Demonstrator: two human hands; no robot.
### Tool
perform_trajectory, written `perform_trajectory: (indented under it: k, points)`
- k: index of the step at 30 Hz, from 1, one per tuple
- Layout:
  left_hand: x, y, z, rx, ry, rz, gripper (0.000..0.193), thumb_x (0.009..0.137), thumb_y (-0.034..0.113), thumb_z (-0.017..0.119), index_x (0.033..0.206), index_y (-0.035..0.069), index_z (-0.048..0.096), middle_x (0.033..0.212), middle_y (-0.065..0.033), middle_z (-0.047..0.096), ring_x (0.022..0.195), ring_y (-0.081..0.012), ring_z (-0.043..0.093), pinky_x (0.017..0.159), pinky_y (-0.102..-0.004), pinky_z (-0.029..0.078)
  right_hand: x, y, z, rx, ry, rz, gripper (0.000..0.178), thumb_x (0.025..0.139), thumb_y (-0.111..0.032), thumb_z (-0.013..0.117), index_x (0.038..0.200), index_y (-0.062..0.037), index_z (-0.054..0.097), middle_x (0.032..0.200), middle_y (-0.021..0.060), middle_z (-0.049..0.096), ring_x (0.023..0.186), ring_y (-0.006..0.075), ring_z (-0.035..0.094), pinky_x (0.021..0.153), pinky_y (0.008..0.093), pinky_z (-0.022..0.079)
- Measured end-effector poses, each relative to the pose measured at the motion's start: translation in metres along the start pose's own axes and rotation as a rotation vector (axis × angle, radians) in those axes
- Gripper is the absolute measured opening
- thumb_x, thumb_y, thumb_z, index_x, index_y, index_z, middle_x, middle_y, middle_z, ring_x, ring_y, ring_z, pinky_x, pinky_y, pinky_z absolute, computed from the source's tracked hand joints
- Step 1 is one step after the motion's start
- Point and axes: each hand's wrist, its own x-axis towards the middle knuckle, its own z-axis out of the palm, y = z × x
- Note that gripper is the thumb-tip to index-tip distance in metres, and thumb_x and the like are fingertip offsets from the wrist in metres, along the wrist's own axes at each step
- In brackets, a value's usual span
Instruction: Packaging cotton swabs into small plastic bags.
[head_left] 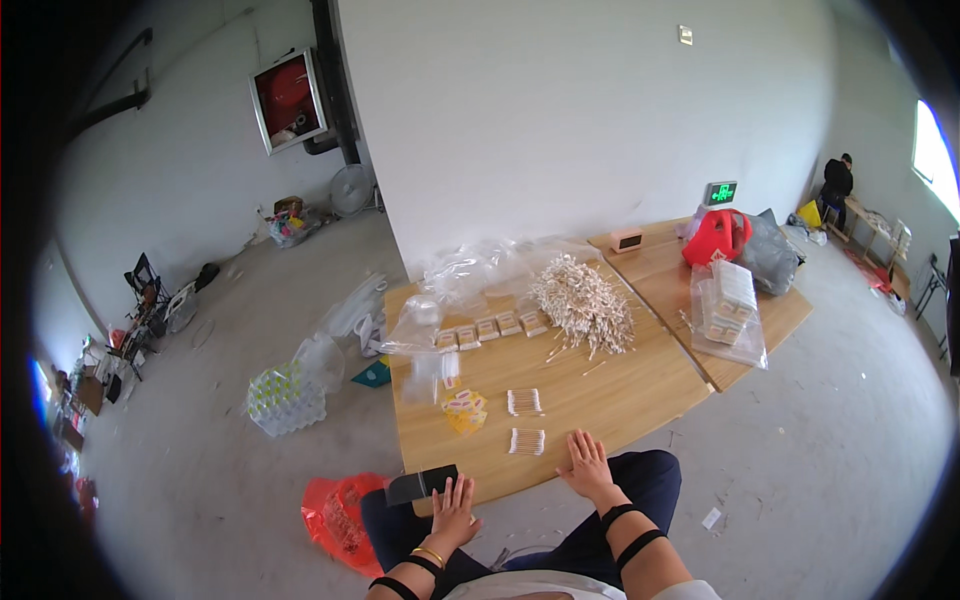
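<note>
My right hand [587,466] lies flat on the front edge of the wooden table [620,395], fingers stretched out and holding nothing. At the near left corner my left hand [455,514] rests with its fingers apart, beside a flat dark object [422,485] that looks like a phone or case; whether they touch I cannot tell. Ahead of my hands lie two neat rows of cotton swabs, a nearer row [527,441] and a farther row [523,402]. Left of them are scattered yellow-and-white cards [465,410]. A big loose heap of cotton swabs [585,305] sits farther back.
Several small packs [487,328] line up left of the heap, beside crumpled clear plastic [470,275]. On the right-hand table are bagged packs [730,300], a red bag [716,237] and a grey bag [770,255]. A red plastic bag [345,520] lies on the floor.
</note>
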Motion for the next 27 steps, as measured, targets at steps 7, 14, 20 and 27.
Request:
perform_trajectory:
  k: [7, 14, 20, 27]
  points:
    - [-0.002, 0.001, -0.003, 0.02, -0.003, -0.014, 0.104, 0.085, 0.045, 0.07, 0.159, 0.01, 0.006, 0.167, -0.0133, 0.002, 0.153, -0.0374, 0.005, 0.118, -0.0647, 0.009, -0.001, -0.003, -0.004, 0.019, -0.003, 0.013, 0.086, 0.092, -0.053, 0.057, 0.157, -0.0083, 0.023, 0.164, 0.0123, 0.019, 0.153, 0.0283, 0.013, 0.123, 0.0475, 0.012]
    - [0.001, 0.003, -0.008, 0.013, -0.026, -0.009, 0.104, 0.086, 0.047, 0.068, 0.159, 0.01, 0.005, 0.167, -0.0132, 0.001, 0.153, -0.0374, 0.005, 0.118, -0.0644, 0.01, 0.0, 0.001, -0.004, 0.028, 0.002, 0.001, 0.085, 0.092, -0.052, 0.057, 0.157, -0.0077, 0.023, 0.164, 0.0125, 0.019, 0.153, 0.029, 0.014, 0.123, 0.0477, 0.012]
    - [0.009, -0.009, -0.043, -0.177, -0.143, 0.014, 0.09, 0.089, 0.051, 0.064, 0.156, 0.008, 0.021, 0.164, -0.0164, 0.01, 0.152, -0.0386, 0.01, 0.117, -0.0649, 0.014, 0.009, 0.008, -0.029, 0.242, -0.125, 0.063, 0.069, 0.095, -0.051, 0.055, 0.148, -0.0092, 0.042, 0.16, 0.0164, 0.029, 0.149, 0.0326, 0.022, 0.12, 0.0483, 0.021]
    - [-0.032, -0.003, -0.111, -0.608, 0.06, 0.131, 0.044, 0.095, 0.033, 0.064, 0.125, 0.002, 0.06, 0.115, -0.0172, 0.067, 0.109, -0.0268, 0.067, 0.095, -0.0423, 0.052, -0.049, 0.033, -0.082, 0.897, -0.075, 0.12, 0.029, 0.099, -0.024, 0.06, 0.113, -0.0006, 0.068, 0.104, 0.0119, 0.07, 0.099, 0.0183, 0.065, 0.089, 0.0301, 0.051]
